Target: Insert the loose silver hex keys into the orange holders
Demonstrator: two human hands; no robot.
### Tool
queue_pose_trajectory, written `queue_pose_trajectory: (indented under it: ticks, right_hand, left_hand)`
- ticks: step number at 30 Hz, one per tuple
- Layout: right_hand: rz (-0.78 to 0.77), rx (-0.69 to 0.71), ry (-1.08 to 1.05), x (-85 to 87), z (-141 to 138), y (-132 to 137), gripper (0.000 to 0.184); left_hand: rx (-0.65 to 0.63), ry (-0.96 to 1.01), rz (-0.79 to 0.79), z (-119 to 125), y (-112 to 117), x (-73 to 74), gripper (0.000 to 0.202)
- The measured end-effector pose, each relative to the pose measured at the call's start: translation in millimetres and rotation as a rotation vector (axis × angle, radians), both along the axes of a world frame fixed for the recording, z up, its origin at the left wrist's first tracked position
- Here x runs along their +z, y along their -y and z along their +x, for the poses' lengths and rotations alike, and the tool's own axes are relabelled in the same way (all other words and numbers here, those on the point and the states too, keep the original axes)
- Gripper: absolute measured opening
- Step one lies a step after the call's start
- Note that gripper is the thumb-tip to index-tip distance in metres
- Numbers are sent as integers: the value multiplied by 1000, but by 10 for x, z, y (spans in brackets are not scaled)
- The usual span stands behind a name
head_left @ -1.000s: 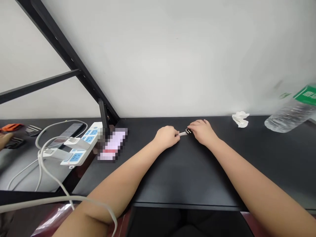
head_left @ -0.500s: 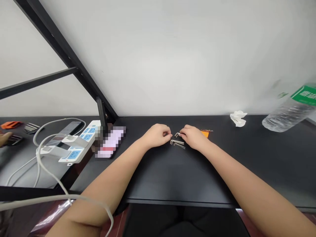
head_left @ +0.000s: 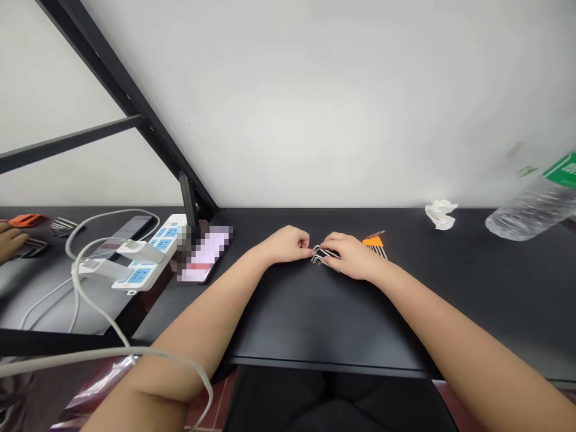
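Note:
Several silver L-shaped hex keys [head_left: 318,258] lie in a row on the black table, their bent ends towards the left. My left hand [head_left: 288,245] is closed, its thumb and fingertips pinched at those bent ends. From the right, my right hand [head_left: 351,255] lies over the long shafts, thumb and fingers closed around them and hiding most of their length. Just behind the right hand, an orange hex key holder [head_left: 373,241] shows, with several more silver keys [head_left: 380,252] beside it, partly covered by the hand.
A white power strip [head_left: 150,258] with plugs and cables and a pixelated phone [head_left: 207,255] lie left. Crumpled tissue [head_left: 441,214] and a tilted plastic bottle [head_left: 531,207] are right. Another person's hand [head_left: 11,241] is at far left, near an orange holder [head_left: 29,220]. Black frame bars [head_left: 184,156] rise left.
My right hand has shifted down over the hex keys, covering more of their shafts and uncovering more keys by the orange holder. My left fingertips now meet the bent ends.

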State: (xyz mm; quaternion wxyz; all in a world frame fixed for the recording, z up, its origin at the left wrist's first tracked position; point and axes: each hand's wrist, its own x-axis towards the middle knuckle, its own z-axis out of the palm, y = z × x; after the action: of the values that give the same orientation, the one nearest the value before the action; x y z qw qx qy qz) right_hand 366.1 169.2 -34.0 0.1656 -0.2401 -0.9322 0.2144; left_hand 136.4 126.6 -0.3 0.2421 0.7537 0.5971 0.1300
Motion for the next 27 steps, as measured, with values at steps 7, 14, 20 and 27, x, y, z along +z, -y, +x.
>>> queue_pose_trajectory:
  ticks: [7, 14, 20, 27]
  right_hand:
    - [41, -56, 35, -37, -11, -72, 24]
    - [-69, -115, -36, -34, -8, -109, 21]
    - [-70, -93, -53, -71, -17, -140, 22]
    - [-76, -143, -43, -68, -15, -191, 21]
  left_hand:
    - [30, -56, 44, 44, -7, -37, 34]
    - [31, -93, 64, 65, 4, -30, 43]
    - [104, -135, 91, 147, 13, -55, 46]
    - [89, -81, 125, 166, 6, -98, 36]
